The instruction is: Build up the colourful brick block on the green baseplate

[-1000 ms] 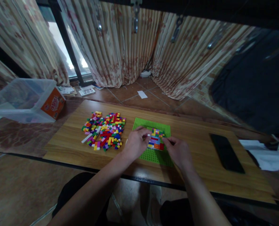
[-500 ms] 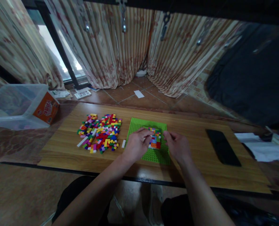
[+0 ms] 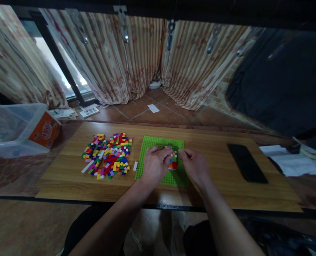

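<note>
A green studded baseplate (image 3: 149,141) lies on the wooden board, with a low block of multicoloured building bricks (image 3: 174,161) on it. My left hand (image 3: 154,165) is over the left part of this block and covers much of it. Its thumb and fingertips are pinched together; what is between them is too small to make out. Close to the block's right side is my right hand (image 3: 196,165), fingers curled and thumb against the index finger. Whether it pinches a small brick is hidden. A white brick (image 3: 135,165) lies just left of the baseplate.
Loose bricks in many colours (image 3: 107,156) are spread in a pile at the left of the wooden board (image 3: 67,177). A clear plastic bin (image 3: 16,131) with an orange label stands farther left. To the right are a black phone-like slab (image 3: 247,163) and white papers (image 3: 288,161).
The whole view has shifted a little. Over the brick block, my left hand has moved slightly right and covers more of it. My right hand stays beside the block, fingers still curled.
</note>
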The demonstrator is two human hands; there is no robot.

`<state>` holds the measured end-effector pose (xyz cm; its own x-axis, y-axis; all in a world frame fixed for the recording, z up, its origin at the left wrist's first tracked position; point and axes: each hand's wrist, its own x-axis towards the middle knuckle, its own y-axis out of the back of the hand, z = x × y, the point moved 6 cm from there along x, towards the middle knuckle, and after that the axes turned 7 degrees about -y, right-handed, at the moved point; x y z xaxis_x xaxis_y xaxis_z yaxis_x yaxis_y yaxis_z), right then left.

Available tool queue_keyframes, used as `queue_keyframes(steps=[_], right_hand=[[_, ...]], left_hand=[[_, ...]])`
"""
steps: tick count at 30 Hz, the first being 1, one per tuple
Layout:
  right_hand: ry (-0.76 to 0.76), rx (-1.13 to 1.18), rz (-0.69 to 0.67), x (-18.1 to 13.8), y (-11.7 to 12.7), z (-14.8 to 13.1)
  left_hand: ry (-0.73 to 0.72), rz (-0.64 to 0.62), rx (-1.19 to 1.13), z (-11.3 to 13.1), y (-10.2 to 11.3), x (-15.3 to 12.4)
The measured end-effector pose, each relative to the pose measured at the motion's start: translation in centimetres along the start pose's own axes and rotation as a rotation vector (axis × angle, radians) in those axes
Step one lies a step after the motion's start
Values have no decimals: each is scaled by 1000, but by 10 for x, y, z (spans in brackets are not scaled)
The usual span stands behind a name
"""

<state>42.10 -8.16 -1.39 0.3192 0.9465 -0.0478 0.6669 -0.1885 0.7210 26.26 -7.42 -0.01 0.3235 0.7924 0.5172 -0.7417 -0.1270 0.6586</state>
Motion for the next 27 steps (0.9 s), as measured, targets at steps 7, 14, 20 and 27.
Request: queue_keyframes(steps=[7, 14, 20, 27], right_hand=[[4, -7, -11, -1, -3, -3], [21, 10, -36, 1, -4, -2], [2, 43, -34, 1, -6, 1], [-7, 28, -41, 2, -5, -1]], left_hand=[[-69, -44, 110, 6, -5, 1], [-123, -69, 162, 12, -14, 1], [-87, -51, 159, 11, -15, 0], [56, 40, 144, 3, -8, 1]])
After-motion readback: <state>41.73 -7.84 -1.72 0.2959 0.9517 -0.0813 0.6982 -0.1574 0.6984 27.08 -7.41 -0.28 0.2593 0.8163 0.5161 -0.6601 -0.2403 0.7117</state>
